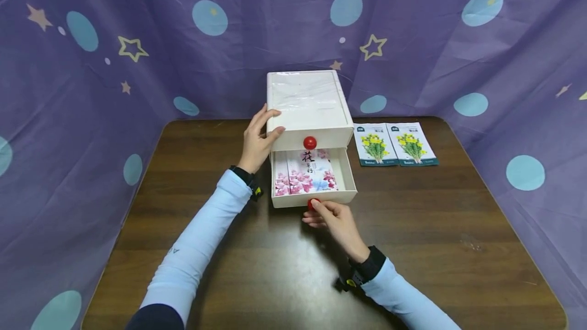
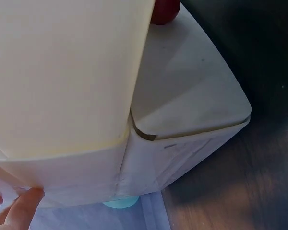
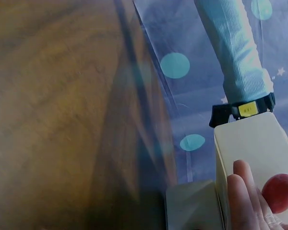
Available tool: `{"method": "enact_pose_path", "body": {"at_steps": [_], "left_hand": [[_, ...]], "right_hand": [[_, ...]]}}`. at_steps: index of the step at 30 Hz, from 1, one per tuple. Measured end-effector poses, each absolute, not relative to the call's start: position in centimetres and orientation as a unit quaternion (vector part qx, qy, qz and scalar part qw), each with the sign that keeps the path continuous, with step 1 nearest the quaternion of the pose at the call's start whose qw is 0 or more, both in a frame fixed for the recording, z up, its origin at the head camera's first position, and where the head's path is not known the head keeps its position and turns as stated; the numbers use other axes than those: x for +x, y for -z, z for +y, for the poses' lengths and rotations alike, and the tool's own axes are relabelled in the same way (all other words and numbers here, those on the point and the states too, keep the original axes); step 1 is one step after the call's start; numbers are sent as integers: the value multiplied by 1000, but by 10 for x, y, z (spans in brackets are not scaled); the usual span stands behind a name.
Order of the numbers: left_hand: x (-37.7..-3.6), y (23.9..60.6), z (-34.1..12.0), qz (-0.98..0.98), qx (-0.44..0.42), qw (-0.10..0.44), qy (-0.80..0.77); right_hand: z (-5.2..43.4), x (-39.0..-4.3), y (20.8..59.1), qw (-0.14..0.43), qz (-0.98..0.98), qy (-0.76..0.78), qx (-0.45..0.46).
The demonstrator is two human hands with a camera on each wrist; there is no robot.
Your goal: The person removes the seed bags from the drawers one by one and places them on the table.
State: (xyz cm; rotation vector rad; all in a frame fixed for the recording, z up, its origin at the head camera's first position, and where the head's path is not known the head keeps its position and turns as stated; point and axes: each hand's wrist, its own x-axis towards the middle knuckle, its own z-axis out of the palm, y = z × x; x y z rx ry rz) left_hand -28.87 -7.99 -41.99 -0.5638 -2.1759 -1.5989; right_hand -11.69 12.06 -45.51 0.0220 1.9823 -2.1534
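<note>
Your right hand [image 1: 332, 220] pinches the small round red knob [image 1: 313, 203] on the front of the lower white drawer [image 1: 314, 197], which stands pulled well out toward you, at 6 o'clock from the white two-drawer plastic box [image 1: 308, 108]. Your left hand [image 1: 258, 139] lies against the box's left wall, at its 9 o'clock, thumb on the top edge and fingers lying straight against the side; the left wrist view shows only one fingertip [image 2: 26, 203] at the cabinet's corner.

Inside the open drawer lie flower-printed seed packets in pink and white [image 1: 303, 174], flat and filling its left and middle. Two more seed packets with yellow flowers [image 1: 394, 143] lie side by side on the dark wooden table [image 1: 435, 238], at 3 o'clock from the box and just beside it.

I judge the drawer is being worked by its knob, so keep the left hand pressing firmly to stop the light box from sliding. Move the knob straight along the 12-to-6 line; a skewed pull or push would likely jam the drawer in its slot. The upper drawer's red knob [image 1: 310, 142] sits untouched above.
</note>
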Motion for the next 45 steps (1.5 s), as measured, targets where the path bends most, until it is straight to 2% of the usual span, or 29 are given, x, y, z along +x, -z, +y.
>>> {"method": "enact_pose_path", "body": {"at_steps": [6,11,15,18,20,22,24,26,28,31,36,40,45], "left_hand": [[-289,415,-80,-771,-211,192,569],[-274,396,-77,-763,-220,189,577],[-265,384,-73,-762,-227,190,576],[-262,383,-71,-764,-226,185,576],[-260,385,-70,-764,-227,181,577],[-259,387,-70,-765,-224,177,578],[-258,389,-73,-765,-220,178,578],[-257,390,-78,-765,-215,180,579],[-257,391,-82,-767,-210,178,580],[-256,392,-86,-767,-207,173,582],[-257,392,-84,-767,-206,171,583],[-257,390,-80,-767,-210,166,583],[-256,388,-77,-766,-211,172,582]], "right_hand": [[122,-106,474,101,668,738,4],[122,-103,482,95,679,728,-12],[125,-103,480,100,699,708,-9],[135,-97,467,102,782,614,-19],[143,-92,452,70,844,528,-57],[152,-91,430,6,889,446,-103],[158,-100,408,-60,906,390,-153],[161,-118,389,-83,919,336,-188],[159,-140,379,-51,935,284,-207],[151,-166,380,38,955,194,-220],[135,-185,390,141,964,105,-200],[131,-190,397,169,962,126,-174],[134,-193,408,159,954,192,-164]]}}
